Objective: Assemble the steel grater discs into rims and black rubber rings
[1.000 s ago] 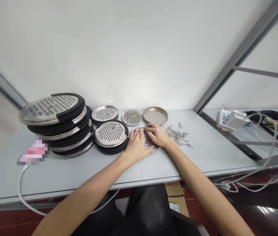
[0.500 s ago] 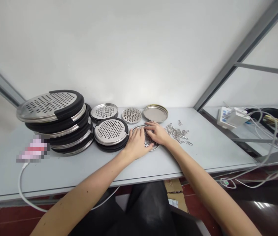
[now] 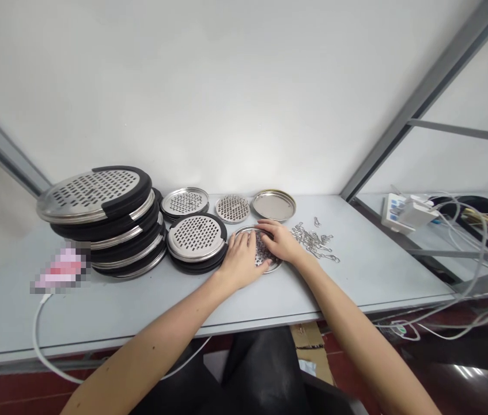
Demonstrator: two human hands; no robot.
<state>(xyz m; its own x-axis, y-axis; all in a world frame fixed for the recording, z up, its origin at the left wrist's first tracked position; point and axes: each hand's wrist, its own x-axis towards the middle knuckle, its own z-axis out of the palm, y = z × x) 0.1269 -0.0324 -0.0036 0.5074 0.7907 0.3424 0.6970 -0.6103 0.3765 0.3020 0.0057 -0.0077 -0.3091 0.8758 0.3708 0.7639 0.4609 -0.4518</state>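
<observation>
A round metal grater (image 3: pixel 262 251) lies flat on the table in front of me, half covered by both hands. My left hand (image 3: pixel 241 259) rests across its left side, fingers stretched out and thumb spread towards the near rim. Over the far right rim lies my right hand (image 3: pixel 282 241), its fingers extended and apart; neither hand is closed around the grater. Just right of my right hand is a heap of small metal clips (image 3: pixel 313 239). A black-edged grater stack (image 3: pixel 197 236) stands close by my left hand. Behind are a loose perforated disc (image 3: pixel 232 208) and a shallow metal tin (image 3: pixel 273 205).
At the left rises a tall stack of black-rimmed graters (image 3: pixel 97 193), with another lower stack (image 3: pixel 185 202) behind. A blurred-out pink item (image 3: pixel 63 268) with a white cable lies beside it. On the right, a metal frame post (image 3: pixel 382 127) borders a shelf with cables and a white box (image 3: pixel 416 210).
The whole view has shifted slightly downward in the picture. Both hands stay on the same grater, with hardly any movement of the fingers.
</observation>
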